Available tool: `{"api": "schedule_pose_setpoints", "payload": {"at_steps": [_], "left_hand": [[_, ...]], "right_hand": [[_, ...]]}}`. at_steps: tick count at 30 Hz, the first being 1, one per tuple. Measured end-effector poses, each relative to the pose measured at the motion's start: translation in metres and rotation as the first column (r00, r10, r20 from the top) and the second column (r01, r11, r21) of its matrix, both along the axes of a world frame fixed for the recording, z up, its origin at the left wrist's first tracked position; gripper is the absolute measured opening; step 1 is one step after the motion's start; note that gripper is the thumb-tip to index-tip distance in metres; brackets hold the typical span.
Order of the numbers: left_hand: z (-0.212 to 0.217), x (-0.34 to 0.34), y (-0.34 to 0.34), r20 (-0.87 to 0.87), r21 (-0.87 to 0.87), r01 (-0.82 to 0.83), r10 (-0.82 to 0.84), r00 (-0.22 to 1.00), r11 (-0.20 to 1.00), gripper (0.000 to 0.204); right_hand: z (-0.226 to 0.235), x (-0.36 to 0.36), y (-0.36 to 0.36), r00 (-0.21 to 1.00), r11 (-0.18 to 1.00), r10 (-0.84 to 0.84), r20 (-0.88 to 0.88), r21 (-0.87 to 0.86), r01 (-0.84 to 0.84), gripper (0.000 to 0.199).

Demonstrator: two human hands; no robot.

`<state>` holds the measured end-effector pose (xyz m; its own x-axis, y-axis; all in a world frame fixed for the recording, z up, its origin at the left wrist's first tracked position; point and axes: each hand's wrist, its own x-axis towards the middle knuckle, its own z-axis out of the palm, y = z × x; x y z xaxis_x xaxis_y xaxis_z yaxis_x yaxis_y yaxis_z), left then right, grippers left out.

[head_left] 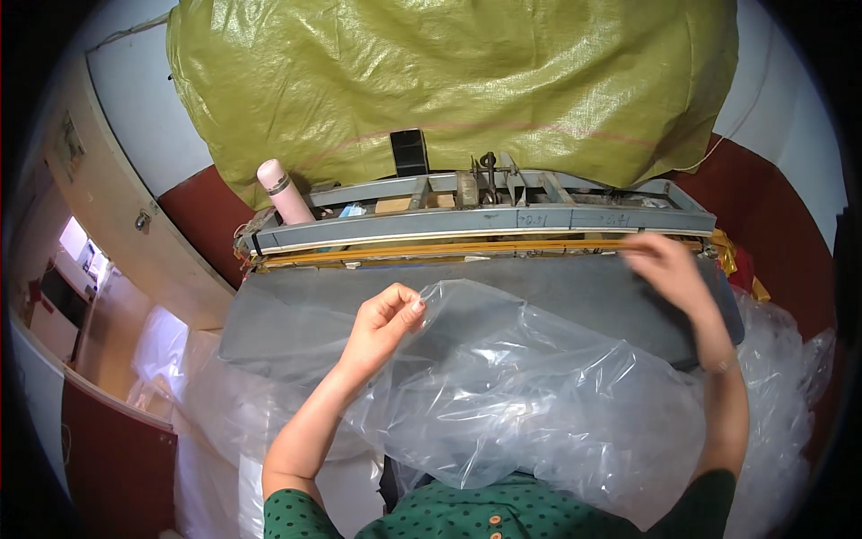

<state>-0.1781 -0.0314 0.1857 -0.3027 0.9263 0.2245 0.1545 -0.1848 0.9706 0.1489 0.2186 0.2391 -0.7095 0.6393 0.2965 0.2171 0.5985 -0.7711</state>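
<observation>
A corner of a large clear plastic sheet [530, 377] is pinched between the thumb and fingers of my left hand [386, 325], above the grey work surface [287, 310]. The sheet spreads from there across my lap, crumpled and shiny. Farther right, my right hand [666, 269] is raised over the surface's far right part, close to a long grey metal bar [467, 221]. Motion smears its fingers, and I cannot tell whether they hold anything. Orange strips [503, 247] run along the bar's near side.
On the metal frame behind the bar stand a pink bottle [285, 193] and a black phone [409, 153]. A yellow-green woven cover [449, 72] hangs at the back. More clear plastic [772, 386] is piled at right. A door [135, 189] stands on the left.
</observation>
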Motion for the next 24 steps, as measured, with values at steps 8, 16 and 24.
{"api": "schedule_pose_setpoints", "payload": {"at_steps": [8,16,24], "left_hand": [[0.02,0.001,-0.015,-0.27,0.038,-0.038,0.047,0.962,0.999,0.011],[0.003,-0.001,-0.021,-0.674,0.466,-0.297,0.552,0.491,0.833,0.019],[-0.03,-0.013,0.0,-0.817,0.401,-0.292,0.483,0.313,0.868,0.042]], "right_hand": [[-0.033,-0.201,-0.089,0.719,0.727,0.684,-0.12,0.03,-0.686,0.015],[-0.075,-0.219,-0.136,0.669,0.329,0.376,-0.641,-0.582,-0.743,0.022],[-0.115,-0.217,-0.096,0.842,0.708,-0.085,-0.532,-0.628,-0.325,0.013]]}}
